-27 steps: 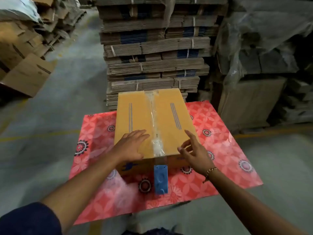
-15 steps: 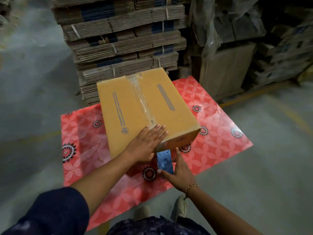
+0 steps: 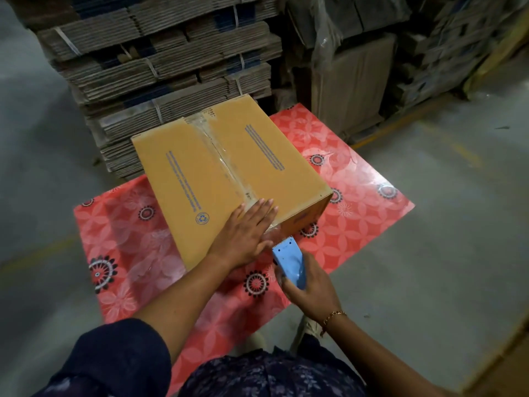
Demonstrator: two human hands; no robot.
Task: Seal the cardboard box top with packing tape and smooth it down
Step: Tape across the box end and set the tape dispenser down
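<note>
- The cardboard box [image 3: 229, 179] sits in the centre of the frame on a red floral mat [image 3: 357, 196], turned further clockwise than 0.5 s ago.
- Clear packing tape [image 3: 220, 156] runs along the top seam from the far edge to the near edge.
- The left hand [image 3: 246, 233] lies flat, fingers extended and together, pressing the tape at the near top edge; it grips nothing and has stayed at that edge.
- The right hand [image 3: 309, 285], lower centre-right, is now closed around the blue tape dispenser [image 3: 289, 260], serrated blade toward the box; earlier it only reached for it.
- Bundled flat cartons [image 3: 160, 58] fill the upper frame.
</note>
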